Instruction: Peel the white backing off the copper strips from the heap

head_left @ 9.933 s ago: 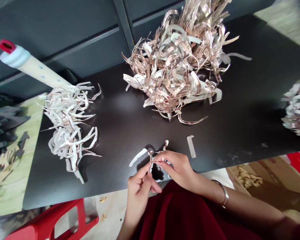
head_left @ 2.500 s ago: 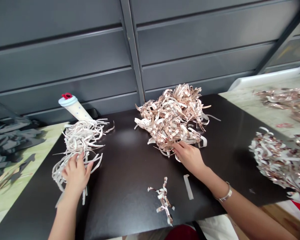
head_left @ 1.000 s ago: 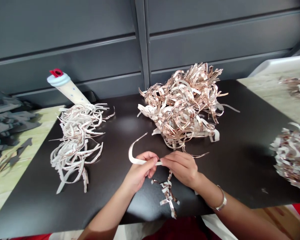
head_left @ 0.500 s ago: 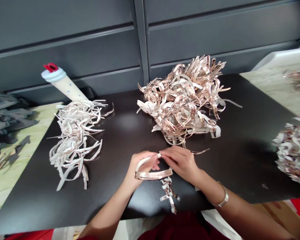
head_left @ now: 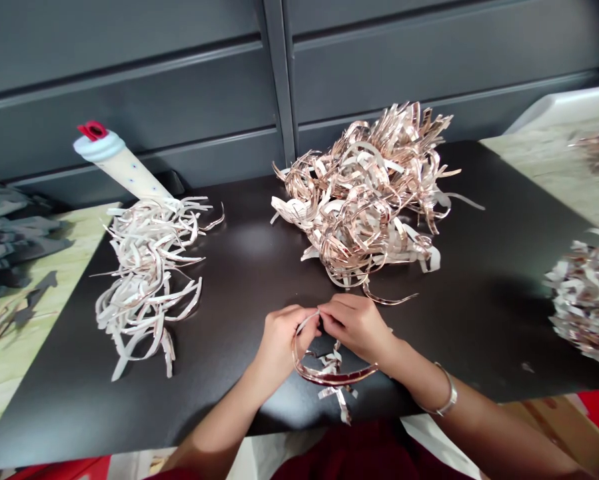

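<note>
My left hand [head_left: 282, 345] and my right hand [head_left: 356, 327] meet just above the near edge of the black table top [head_left: 219, 393]. Between their fingertips they pinch the ends of a copper-backed white strip [head_left: 329, 377], bent into a hanging loop. Under that loop lies a small bundle of twisted strips [head_left: 336, 395]. Farther off stand a large heap of copper-coloured curled strips [head_left: 359, 207] and a paler heap of white curled strips [head_left: 144, 280], neither touching my hands. A metal bangle [head_left: 446, 399] circles my right wrist.
A white tube with a red-tipped cap [head_left: 119, 160] leans against a dark grey slatted wall behind the table. Another heap of strips [head_left: 586, 300] lies at the right edge. Grey scraps [head_left: 9, 233] lie on a pale board at the left.
The strip has gone from a loose curve to a closed loop, its ends brought together between my fingers. My hands have moved slightly closer together. The view has shifted little.
</note>
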`<action>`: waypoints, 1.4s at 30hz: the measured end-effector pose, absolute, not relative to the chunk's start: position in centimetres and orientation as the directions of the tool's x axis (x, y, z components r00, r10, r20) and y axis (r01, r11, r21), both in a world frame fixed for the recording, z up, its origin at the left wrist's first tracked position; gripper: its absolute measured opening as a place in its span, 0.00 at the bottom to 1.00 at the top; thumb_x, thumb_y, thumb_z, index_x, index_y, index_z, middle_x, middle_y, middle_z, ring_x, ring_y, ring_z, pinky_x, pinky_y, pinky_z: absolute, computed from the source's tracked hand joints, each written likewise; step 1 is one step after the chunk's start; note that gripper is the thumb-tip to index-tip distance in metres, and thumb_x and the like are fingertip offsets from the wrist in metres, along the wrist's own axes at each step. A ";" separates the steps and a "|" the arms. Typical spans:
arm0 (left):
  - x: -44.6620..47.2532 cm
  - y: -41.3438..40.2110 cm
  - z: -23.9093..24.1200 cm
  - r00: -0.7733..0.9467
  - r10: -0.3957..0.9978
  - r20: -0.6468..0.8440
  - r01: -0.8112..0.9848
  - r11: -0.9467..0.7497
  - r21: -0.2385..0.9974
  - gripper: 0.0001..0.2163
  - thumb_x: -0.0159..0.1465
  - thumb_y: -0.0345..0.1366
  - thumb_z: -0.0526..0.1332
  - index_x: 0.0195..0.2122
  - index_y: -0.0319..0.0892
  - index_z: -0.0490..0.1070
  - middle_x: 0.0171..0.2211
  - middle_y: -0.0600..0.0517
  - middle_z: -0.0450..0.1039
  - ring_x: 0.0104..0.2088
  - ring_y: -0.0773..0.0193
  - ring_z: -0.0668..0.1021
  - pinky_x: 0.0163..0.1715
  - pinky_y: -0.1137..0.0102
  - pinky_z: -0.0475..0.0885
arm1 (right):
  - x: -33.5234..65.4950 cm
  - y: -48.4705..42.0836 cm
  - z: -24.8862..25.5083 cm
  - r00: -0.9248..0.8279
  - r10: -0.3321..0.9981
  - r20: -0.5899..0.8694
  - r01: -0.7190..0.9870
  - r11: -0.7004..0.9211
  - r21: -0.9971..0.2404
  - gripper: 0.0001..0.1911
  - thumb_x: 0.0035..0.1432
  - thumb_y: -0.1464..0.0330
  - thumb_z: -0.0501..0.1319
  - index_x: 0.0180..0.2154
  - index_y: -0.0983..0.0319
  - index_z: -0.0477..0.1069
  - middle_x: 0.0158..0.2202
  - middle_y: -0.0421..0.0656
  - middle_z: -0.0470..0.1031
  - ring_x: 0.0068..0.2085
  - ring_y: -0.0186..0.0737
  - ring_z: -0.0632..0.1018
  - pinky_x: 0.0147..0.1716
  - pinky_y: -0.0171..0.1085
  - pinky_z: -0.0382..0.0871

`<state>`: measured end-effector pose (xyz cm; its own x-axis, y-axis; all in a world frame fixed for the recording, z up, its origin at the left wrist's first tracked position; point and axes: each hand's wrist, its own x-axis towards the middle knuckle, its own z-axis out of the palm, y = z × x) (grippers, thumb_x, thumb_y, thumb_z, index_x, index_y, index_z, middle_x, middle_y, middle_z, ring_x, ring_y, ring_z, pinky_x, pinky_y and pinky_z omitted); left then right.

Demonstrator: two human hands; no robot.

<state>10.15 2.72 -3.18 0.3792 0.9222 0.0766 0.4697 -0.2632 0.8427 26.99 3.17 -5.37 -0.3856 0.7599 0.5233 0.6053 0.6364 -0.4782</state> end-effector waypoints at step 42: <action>9.7 3.3 -1.9 0.328 0.943 0.058 0.461 -0.213 0.862 0.09 0.60 0.37 0.61 0.27 0.42 0.79 0.20 0.52 0.74 0.21 0.67 0.74 0.25 0.75 0.64 | 27.1 3.3 -4.4 -0.178 0.923 0.342 0.366 0.385 -0.847 0.08 0.57 0.73 0.60 0.26 0.62 0.72 0.26 0.40 0.69 0.27 0.32 0.69 0.27 0.32 0.63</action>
<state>9.68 3.31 -1.86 0.3283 0.9428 0.0578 0.4606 -0.2133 0.8616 27.07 3.35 -4.44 -0.1776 0.9227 0.3423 0.3658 0.3848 -0.8474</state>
